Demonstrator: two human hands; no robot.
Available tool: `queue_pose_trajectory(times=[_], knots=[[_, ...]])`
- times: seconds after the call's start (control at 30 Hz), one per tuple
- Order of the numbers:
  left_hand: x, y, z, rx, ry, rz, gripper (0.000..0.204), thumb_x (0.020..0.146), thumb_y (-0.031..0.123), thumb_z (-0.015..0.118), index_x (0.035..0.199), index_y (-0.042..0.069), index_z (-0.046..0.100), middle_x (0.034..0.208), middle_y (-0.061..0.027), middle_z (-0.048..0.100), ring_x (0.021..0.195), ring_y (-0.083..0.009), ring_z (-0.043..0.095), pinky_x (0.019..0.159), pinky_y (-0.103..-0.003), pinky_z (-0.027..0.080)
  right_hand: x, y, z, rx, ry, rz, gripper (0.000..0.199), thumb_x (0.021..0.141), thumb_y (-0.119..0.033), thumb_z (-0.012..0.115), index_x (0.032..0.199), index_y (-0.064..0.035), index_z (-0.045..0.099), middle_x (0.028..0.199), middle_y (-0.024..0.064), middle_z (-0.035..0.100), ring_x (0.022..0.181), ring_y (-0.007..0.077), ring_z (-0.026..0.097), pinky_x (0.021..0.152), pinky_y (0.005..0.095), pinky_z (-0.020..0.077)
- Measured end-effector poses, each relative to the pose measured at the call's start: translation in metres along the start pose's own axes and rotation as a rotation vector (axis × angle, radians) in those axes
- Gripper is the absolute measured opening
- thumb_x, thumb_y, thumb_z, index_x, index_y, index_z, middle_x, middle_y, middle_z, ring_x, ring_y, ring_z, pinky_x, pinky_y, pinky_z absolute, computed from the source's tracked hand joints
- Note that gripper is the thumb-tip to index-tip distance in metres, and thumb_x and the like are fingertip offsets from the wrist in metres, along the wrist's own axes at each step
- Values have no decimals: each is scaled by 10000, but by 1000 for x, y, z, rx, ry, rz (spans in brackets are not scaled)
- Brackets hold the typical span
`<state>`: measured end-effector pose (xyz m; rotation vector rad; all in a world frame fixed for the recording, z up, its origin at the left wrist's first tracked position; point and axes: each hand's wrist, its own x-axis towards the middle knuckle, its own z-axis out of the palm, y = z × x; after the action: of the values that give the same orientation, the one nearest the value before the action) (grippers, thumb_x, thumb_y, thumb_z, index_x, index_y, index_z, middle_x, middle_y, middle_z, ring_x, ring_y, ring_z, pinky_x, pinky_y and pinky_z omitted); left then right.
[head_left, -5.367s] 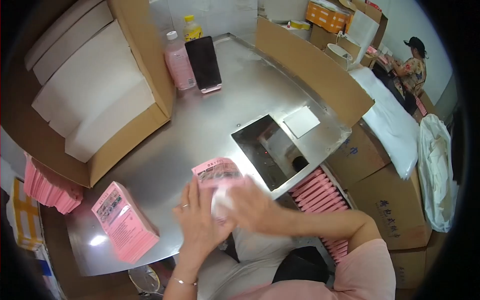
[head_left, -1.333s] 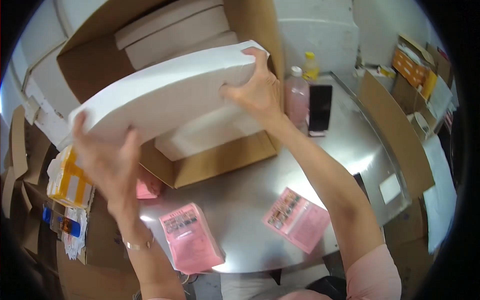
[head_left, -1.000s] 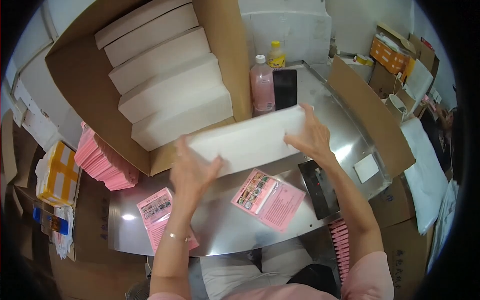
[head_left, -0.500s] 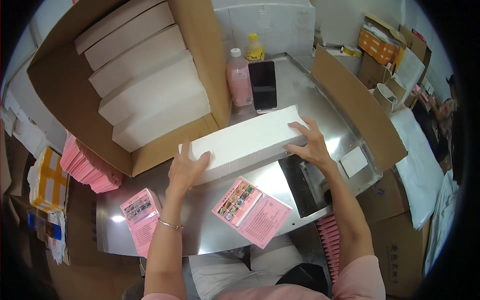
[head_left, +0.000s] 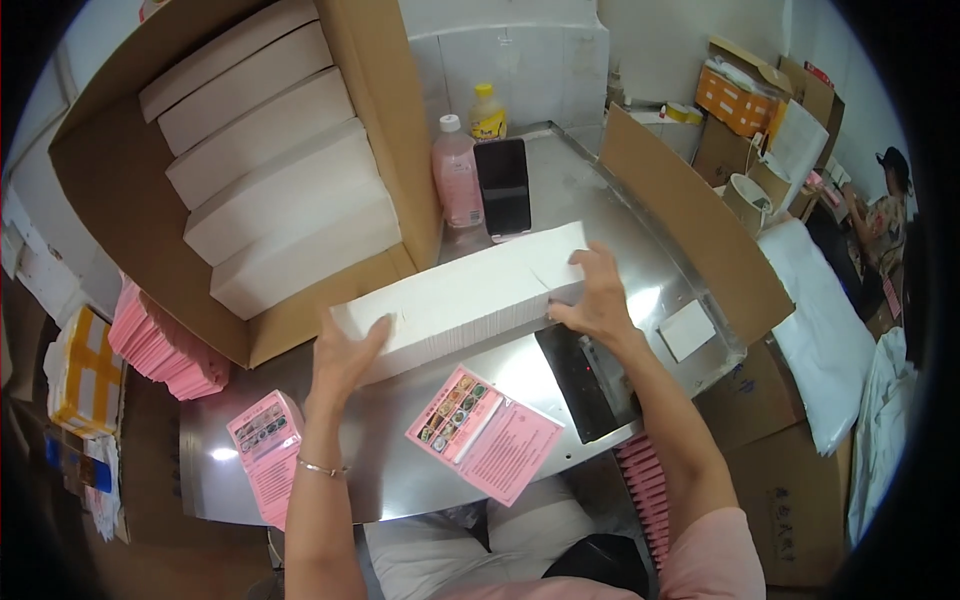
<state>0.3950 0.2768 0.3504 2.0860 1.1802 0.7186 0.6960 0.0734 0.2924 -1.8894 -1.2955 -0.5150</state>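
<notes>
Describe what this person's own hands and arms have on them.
The left hand and the right hand are ungloved. A thin, shiny, metal-looking bracelet circles the left wrist; nothing shows on the right wrist. The right arm has a plain, pale pink short sleeve ending above the elbow. The left sleeve cannot be made out.

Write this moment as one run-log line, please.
left grip: on white stack, left end | right grip: on its right end | pink packet: on metal table, between forearms | open carton: white stacks inside
</notes>
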Motion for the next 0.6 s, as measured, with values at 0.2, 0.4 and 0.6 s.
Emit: queue_pose_trajectory(times=[0.2, 0.4, 0.6], knots=[[-9, -8, -31, 8, 55, -123, 853, 801, 473, 773, 1362, -102, 486, 1226, -295, 633, 1118, -328, 647, 947, -368, 502, 11, 22, -80, -795, 89, -126, 602, 586, -142, 775, 1146, -4, 602, 1404, 316, 422, 1262, 480, 458, 1051, 532, 389], [-5, -11, -16, -87, -65, -101, 896, 772, 308, 729, 1459, -113, 337, 1352, -268, 548, 1245, -309, 553, 1050, -353, 424, 21, 11, -40, -153, -324, -65, 697, 694, -192, 757, 1327, 3, 539, 1433, 302, 432, 1378, 464, 388, 1119, 485, 367], [8, -35, 6, -210, -68, 4, 816, 807, 259, 669, 1471, -80, 337, 1288, -238, 578, 1184, -281, 566, 1025, -346, 431, 11, -46, 24, 317, -374, -11, 817, 674, -254, 810, 1412, -122, 482, 1465, 312, 373, 1297, 495, 464, 1085, 463, 420]])
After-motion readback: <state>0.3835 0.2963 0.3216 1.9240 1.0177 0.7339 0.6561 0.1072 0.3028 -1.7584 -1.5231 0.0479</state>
